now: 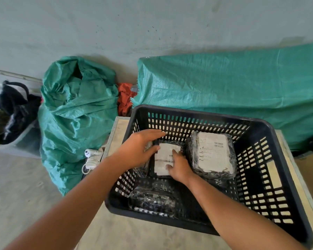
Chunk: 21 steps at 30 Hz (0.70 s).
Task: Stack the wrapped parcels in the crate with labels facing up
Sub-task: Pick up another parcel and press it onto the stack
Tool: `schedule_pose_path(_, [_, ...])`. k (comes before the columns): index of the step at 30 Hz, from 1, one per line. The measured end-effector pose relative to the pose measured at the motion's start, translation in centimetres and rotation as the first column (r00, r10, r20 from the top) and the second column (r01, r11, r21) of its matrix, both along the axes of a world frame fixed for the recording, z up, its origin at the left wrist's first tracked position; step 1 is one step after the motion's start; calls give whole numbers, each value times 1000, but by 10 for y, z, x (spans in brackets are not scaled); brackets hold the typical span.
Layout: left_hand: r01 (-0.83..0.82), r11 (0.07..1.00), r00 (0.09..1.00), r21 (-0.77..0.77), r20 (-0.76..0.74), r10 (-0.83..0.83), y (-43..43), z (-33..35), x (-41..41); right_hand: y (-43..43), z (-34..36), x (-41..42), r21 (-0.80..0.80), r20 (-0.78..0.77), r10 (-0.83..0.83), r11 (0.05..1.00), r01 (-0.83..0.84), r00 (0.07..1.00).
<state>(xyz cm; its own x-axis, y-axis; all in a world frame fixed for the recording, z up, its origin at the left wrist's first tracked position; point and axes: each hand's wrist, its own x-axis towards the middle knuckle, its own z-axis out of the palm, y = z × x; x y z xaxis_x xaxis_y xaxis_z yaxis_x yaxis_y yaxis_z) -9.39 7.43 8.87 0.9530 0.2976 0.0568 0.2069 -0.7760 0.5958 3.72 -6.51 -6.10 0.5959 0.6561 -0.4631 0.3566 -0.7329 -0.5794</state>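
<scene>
1. While both hands work inside the black crate (193,112), the step in hand appears to be seating one parcel label-up against the far left wall.
2. The left hand (139,148) lies spread and flat, fingers extended over the far left edge of the small parcel (165,159); it presses rather than grips.
3. The right hand (179,166) rests on the near right part of the same parcel's white label, fingers loosely bent, holding nothing.
4. The next move probably calls for releasing this parcel and checking that its label stays uppermost.
5. Count, in the crate:
   - Parcels: three visible.
   - Label up: two, namely the small parcel and the large parcel (212,154) just beside it.
   - The near parcel (152,201) shows no label.
6. Count, outside the crate: two green sacks, one crumpled (76,114), one long (224,87).
</scene>
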Motion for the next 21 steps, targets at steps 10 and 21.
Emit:
schedule_pose_path(10, [-432,886,900,-168,-8,437,34,-29,-39,48,41,-34,304,-127,60,952,-19,990])
schedule_pose_path(21, [-463,803,861,-375,22,507,33,-44,-45,39,24,-52,372,-161,19,927,43,987])
